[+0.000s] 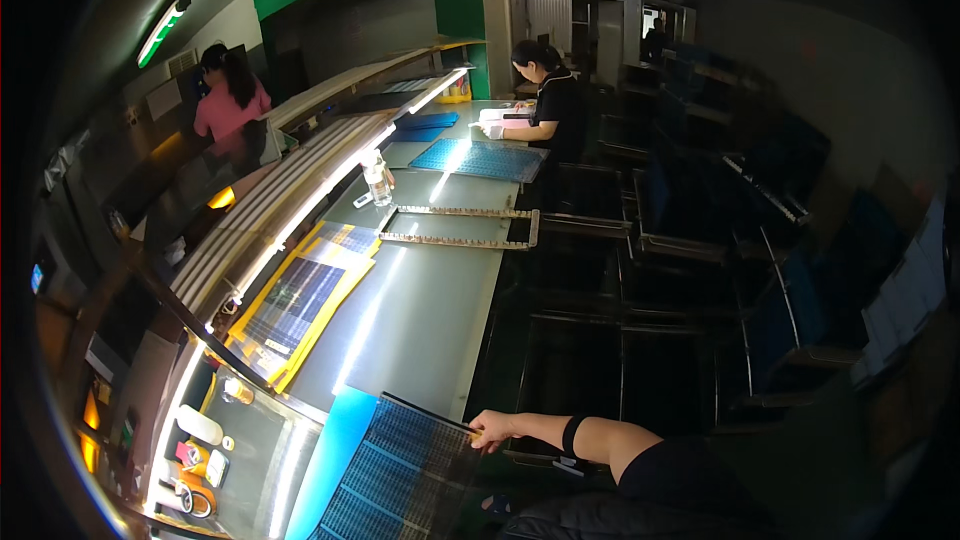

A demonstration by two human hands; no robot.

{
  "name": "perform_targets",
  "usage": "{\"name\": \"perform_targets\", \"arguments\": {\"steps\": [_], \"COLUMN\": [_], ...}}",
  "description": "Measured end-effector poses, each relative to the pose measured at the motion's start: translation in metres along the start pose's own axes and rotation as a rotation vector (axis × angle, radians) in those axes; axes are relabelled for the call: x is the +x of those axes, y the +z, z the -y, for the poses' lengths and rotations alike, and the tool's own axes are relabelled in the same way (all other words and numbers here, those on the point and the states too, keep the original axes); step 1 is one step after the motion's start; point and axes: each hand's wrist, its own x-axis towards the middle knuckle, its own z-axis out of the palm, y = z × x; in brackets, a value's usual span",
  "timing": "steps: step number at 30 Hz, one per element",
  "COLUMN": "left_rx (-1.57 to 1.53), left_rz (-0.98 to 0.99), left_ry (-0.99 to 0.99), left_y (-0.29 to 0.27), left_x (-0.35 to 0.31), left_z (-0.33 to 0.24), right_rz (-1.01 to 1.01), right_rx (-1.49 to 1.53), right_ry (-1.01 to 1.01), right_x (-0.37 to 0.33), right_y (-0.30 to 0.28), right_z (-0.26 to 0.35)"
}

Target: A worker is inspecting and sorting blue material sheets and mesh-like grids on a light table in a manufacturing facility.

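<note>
My right hand [490,431] reaches in from the lower right, its fingers closed on the far right corner of a dark gridded panel [390,475]. This thin, flat panel has rows of fine marks and a dark strip along its far edge. It runs out of the picture at the bottom. Against its left side lies a plain bright blue sheet [335,450], partly covered by the panel. My left hand is not in view.
A long grey bench [400,310] carries yellow-edged printed film [310,295], a slotted metal frame [460,227], a clear bottle [377,180] and a blue panel [480,158]. A co-worker in black [560,120] works at its far end. Dark racks [620,210] stand right.
</note>
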Motion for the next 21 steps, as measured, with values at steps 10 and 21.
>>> {"name": "perform_targets", "arguments": {"steps": [10,21], "left_rx": [-0.145,-0.435], "left_rz": [-0.302,-0.423], "left_ry": [0.426,0.589], "left_y": [0.002,0.044], "left_x": [-0.023,-0.055], "left_z": [-0.036,-0.102], "right_rz": [-0.277,-0.517], "right_rx": [-0.452,-0.675], "right_ry": [-0.488,-0.548], "right_x": [0.044,0.077], "right_y": [0.021,0.017], "right_z": [0.062,0.088]}}
